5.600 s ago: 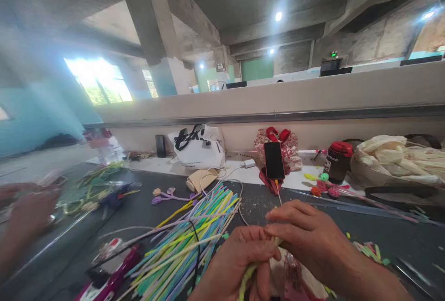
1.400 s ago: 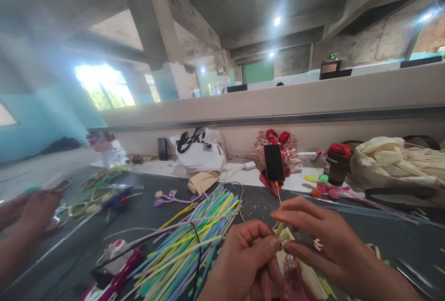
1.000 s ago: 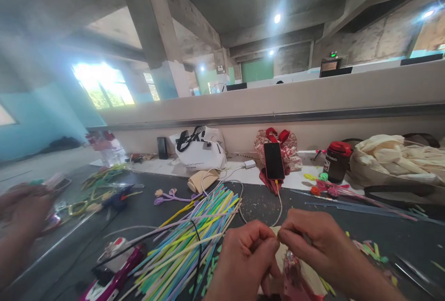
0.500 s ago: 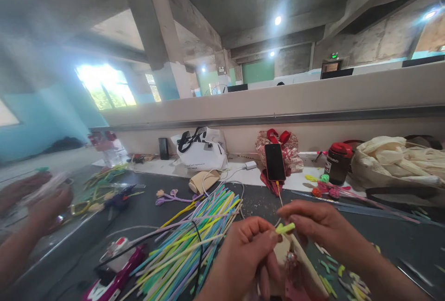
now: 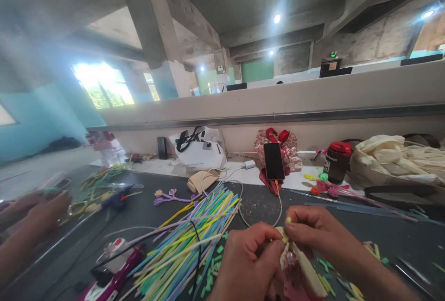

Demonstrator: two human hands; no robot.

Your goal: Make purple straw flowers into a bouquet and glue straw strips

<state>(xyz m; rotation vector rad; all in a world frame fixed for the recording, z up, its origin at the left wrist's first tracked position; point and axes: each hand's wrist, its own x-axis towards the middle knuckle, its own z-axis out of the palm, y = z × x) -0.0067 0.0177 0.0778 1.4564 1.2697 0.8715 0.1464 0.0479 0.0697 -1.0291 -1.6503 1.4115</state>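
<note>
My left hand [image 5: 252, 259] is closed in a pinch on a short yellow pipe cleaner piece [image 5: 285, 239]. My right hand [image 5: 311, 227] meets it from the other side, thumb and forefinger pinched on the same yellow piece, a pale tip poking out above. Fingers cover most of the piece. Just below the hands are a cream-coloured edge [image 5: 309, 271] and a pinkish-red shiny thing [image 5: 291, 268] that I cannot make out. Left of my left hand lies a big bundle of pastel pipe cleaners [image 5: 187, 245], with short green cut pieces [image 5: 210, 271] beside it.
A phone [image 5: 274, 162] on a cable leans against a patterned bag. White bag [image 5: 200, 150], dark red-lidded bottle [image 5: 336, 164] and cream cloth bag [image 5: 392, 162] line the back. A purple-and-white tool [image 5: 116, 273] lies front left. Another person's hands [image 5: 45, 217] work at far left.
My right hand has come in to the left and now pinches the yellow piece, which only my left hand clearly held before. The other person's hands have shifted slightly.
</note>
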